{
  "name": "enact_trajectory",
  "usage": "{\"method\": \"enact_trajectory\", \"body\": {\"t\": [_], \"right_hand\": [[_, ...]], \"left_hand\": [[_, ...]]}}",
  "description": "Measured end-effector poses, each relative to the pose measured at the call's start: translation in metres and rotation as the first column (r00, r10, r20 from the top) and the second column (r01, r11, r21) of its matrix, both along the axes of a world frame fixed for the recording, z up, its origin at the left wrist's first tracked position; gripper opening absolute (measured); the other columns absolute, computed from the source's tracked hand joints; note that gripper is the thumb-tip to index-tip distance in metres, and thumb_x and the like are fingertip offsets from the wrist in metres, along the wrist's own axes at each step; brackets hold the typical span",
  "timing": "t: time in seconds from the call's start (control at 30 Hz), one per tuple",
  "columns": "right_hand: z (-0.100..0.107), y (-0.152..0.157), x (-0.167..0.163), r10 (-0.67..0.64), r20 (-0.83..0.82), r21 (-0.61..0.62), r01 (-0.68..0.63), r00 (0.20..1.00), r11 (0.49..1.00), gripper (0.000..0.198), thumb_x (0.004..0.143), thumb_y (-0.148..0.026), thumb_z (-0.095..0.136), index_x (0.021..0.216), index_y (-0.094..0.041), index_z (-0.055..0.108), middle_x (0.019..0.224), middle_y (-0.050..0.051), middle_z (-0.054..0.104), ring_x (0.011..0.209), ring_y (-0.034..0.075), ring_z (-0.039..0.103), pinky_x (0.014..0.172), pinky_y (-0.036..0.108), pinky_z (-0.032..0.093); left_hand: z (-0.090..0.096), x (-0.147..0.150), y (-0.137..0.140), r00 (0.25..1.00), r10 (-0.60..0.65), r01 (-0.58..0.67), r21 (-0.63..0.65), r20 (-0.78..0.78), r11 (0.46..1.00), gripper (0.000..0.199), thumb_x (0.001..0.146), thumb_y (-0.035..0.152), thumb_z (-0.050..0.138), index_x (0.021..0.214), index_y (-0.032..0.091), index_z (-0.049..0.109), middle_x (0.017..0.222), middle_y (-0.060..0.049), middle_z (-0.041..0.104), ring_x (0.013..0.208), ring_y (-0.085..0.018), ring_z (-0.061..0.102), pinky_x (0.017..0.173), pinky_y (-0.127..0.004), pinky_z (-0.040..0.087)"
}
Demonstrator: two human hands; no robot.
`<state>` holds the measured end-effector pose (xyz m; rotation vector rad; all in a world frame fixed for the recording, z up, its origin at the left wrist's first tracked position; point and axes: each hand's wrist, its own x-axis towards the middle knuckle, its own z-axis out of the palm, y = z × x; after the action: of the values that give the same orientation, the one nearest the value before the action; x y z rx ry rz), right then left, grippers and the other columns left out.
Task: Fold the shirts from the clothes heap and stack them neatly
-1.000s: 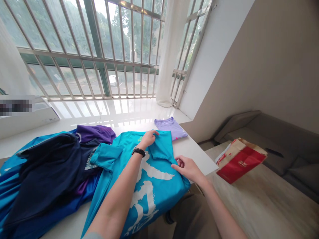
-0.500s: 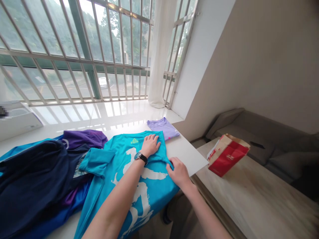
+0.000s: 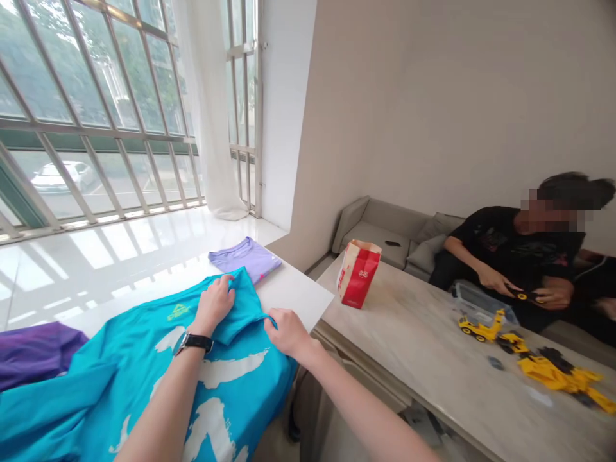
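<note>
A turquoise shirt with large white brush-like print and a small yellow-green logo lies spread on the white ledge, its near side hanging over the edge. My left hand, wearing a black-strapped watch, rests on the shirt's upper part with its fingers bent a little over the cloth. Beside it, my right hand pinches the shirt's edge between thumb and fingers, pulling a fold of fabric to the right. A folded lilac shirt lies just beyond, close to the turquoise one.
Purple clothing lies at the left. Across a gap stands a marble-patterned table holding a red-and-tan paper bag and yellow toy vehicles. Another person sits on the grey sofa, handling a small yellow-and-black part.
My view has turned right, bringing the seated person and toys into sight. My left hand's fingers have drawn in from a flatter spread; my right hand still grips the shirt's edge.
</note>
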<state>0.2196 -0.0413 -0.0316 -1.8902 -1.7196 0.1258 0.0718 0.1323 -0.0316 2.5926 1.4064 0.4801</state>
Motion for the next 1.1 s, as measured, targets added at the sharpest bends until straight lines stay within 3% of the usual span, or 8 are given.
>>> {"method": "enact_trajectory", "body": {"t": [0.13,0.33,0.57,0.73,0.9,1.1], "right_hand": [[-0.003,0.001,0.004,-0.004,-0.086,0.023,0.006,0.996,1.0,0.023,0.091,-0.019,0.052,0.069,-0.02,0.06,0.069,0.0,0.066,0.066,0.014,0.059,0.064,0.024,0.036],[-0.005,-0.005,0.007,0.059,-0.255,0.069,-0.043,0.965,0.997,0.02,0.09,-0.021,0.052,0.077,-0.021,0.067,0.074,0.001,0.069,0.071,0.016,0.063,0.069,0.024,0.041],[-0.004,-0.005,0.011,0.072,-0.289,0.033,-0.065,0.955,0.997,0.023,0.09,-0.027,0.048,0.088,-0.022,0.07,0.078,0.003,0.072,0.072,0.019,0.065,0.07,0.028,0.046],[-0.009,-0.005,0.013,0.069,-0.291,0.019,-0.066,0.954,0.998,0.024,0.089,-0.032,0.049,0.091,-0.023,0.071,0.08,0.003,0.073,0.07,0.02,0.065,0.069,0.029,0.048],[-0.008,-0.006,0.012,0.064,-0.285,0.008,-0.064,0.956,0.998,0.021,0.087,-0.035,0.055,0.088,-0.023,0.071,0.079,0.003,0.073,0.067,0.019,0.064,0.066,0.029,0.048],[-0.004,-0.007,0.01,0.072,-0.323,-0.019,-0.083,0.944,0.996,0.022,0.086,-0.043,0.06,0.086,-0.023,0.071,0.076,0.003,0.072,0.065,0.019,0.063,0.066,0.029,0.049]], "left_hand": [[-0.001,-0.002,0.005,0.997,-0.068,0.071,-0.077,0.039,0.994,0.036,0.091,0.014,0.037,0.121,0.021,0.056,0.119,-0.011,0.064,0.103,-0.026,0.066,0.088,-0.036,0.05],[0.005,-0.007,0.009,0.98,-0.135,0.151,-0.104,0.144,0.983,0.053,0.089,0.006,0.035,0.137,0.023,0.049,0.114,-0.009,0.066,0.104,-0.021,0.065,0.094,-0.033,0.049],[0.014,-0.012,0.008,0.967,-0.204,0.224,-0.134,0.151,0.965,0.06,0.085,0.0,0.035,0.135,0.026,0.055,0.106,-0.008,0.067,0.103,-0.022,0.063,0.094,-0.033,0.048],[0.017,-0.01,0.003,0.968,-0.229,0.243,-0.159,0.102,0.957,0.046,0.092,0.01,0.039,0.128,0.026,0.063,0.109,-0.01,0.065,0.103,-0.024,0.063,0.093,-0.034,0.049],[0.014,-0.007,-0.004,0.983,-0.159,0.172,-0.159,0.088,0.972,0.037,0.094,0.02,0.045,0.125,0.026,0.065,0.114,-0.01,0.062,0.094,-0.023,0.066,0.085,-0.032,0.052],[0.011,0.0,-0.005,0.97,-0.156,0.176,-0.097,0.189,0.98,0.038,0.095,0.019,0.044,0.125,0.023,0.066,0.123,-0.009,0.065,0.112,-0.024,0.063,0.097,-0.031,0.049]]}}
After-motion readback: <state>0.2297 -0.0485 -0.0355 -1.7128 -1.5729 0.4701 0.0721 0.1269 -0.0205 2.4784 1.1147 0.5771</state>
